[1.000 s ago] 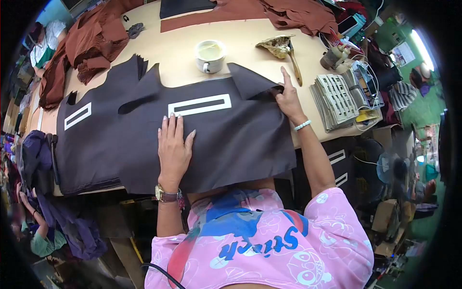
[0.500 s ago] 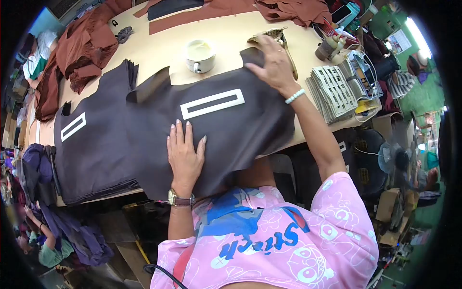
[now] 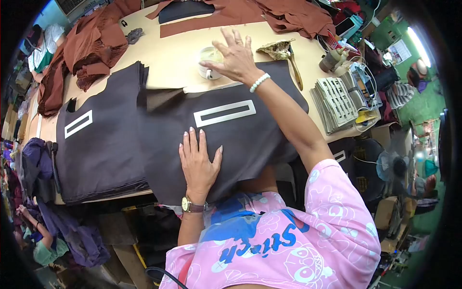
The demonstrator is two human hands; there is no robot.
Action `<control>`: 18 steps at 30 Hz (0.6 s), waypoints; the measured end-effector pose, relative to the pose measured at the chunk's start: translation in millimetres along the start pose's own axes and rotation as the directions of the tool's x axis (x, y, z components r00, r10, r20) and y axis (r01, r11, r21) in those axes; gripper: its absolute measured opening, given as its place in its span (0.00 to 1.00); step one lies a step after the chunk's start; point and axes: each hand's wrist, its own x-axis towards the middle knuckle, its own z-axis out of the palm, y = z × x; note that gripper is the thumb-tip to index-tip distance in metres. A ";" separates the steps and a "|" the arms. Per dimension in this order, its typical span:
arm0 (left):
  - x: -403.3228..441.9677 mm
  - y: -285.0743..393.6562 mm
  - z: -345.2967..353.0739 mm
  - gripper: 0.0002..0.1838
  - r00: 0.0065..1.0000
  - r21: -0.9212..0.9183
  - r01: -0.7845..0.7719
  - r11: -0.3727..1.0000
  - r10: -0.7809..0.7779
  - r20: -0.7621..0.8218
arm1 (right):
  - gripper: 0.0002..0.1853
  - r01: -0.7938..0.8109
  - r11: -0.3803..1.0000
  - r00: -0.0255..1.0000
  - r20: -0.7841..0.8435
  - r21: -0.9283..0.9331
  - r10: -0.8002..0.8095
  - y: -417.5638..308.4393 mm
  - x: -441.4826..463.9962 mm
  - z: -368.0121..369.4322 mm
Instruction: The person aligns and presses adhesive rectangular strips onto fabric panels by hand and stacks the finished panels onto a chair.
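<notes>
A dark brown fabric panel [image 3: 250, 139] lies across the table's front edge. On it sits a white rectangular frame-shaped strip [image 3: 197, 119]. My left hand [image 3: 199, 166] rests flat on the panel just below that strip, fingers stretched out. Over the white mug [image 3: 203, 73] is my right hand [image 3: 234, 58], open, its fingers spread and holding nothing; whether it touches the mug I cannot tell. The mug is partly hidden behind it. To the left, a stack of similar dark panels [image 3: 108, 149] has another white frame strip [image 3: 78, 124] on top.
Right of the mug lie a crusted piece [image 3: 276, 49] and a wooden-handled brush [image 3: 295, 72]. A stack of cards with cut-outs [image 3: 332, 98] stands at the right edge. Rust-brown fabric [image 3: 94, 43] covers the back left; more [image 3: 298, 18] lies behind. Another person's arm [image 3: 43, 233] shows lower left.
My right hand has let go of the panel's far right corner and moved left over the mug. The panel now lies flatter. My left hand stays flat on it.
</notes>
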 end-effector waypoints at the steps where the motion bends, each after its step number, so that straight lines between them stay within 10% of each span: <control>1: 0.5 0.0 0.1 0.32 1.000 0.003 -0.001 1.000 0.001 -0.002 | 0.33 0.009 1.000 1.000 -0.022 -0.008 -0.010 2.7 -4.0 -2.2; 12: -2.5 -0.4 4.1 0.31 0.999 0.027 -0.022 0.999 0.022 -0.025 | 0.27 0.115 0.989 0.986 0.129 -0.094 -0.103 5.7 -54.0 -14.4; 18: -3.4 -1.3 5.9 0.31 0.998 0.054 -0.043 0.998 0.045 -0.045 | 0.28 -0.138 0.958 0.965 0.250 0.251 0.074 1.5 -99.0 -50.8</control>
